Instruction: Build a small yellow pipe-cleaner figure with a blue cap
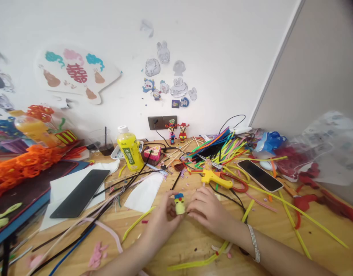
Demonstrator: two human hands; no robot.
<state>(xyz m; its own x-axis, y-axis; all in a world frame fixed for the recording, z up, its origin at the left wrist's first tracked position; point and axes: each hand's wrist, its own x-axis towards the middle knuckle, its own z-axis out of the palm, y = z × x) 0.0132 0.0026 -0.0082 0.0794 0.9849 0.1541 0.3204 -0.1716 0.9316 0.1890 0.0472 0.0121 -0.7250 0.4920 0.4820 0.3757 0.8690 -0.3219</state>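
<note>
My left hand (165, 218) is closed around a small pale-yellow figure (180, 206) near the middle of the table. The figure stands upright in the fingers, with a blue top, a red dot at the front and dark marks like eyes; it looks made of fuzzy chenille stems. Close on the figure's right, my right hand (208, 211) has its fingers bent and drawn together. Its fingertips come near the figure's side; what they pinch, if anything, is hidden. Beyond the hands, a thin black stick (176, 180) lies on the wood.
A yellow glue gun (216, 179) and a phone (260, 175) lie to the right, before a heap of coloured chenille stems (222, 147). A yellow bottle (130, 151), a dark flat slab (81, 193) and long stems lie left. Two small finished-looking figures (182, 133) stand by the wall.
</note>
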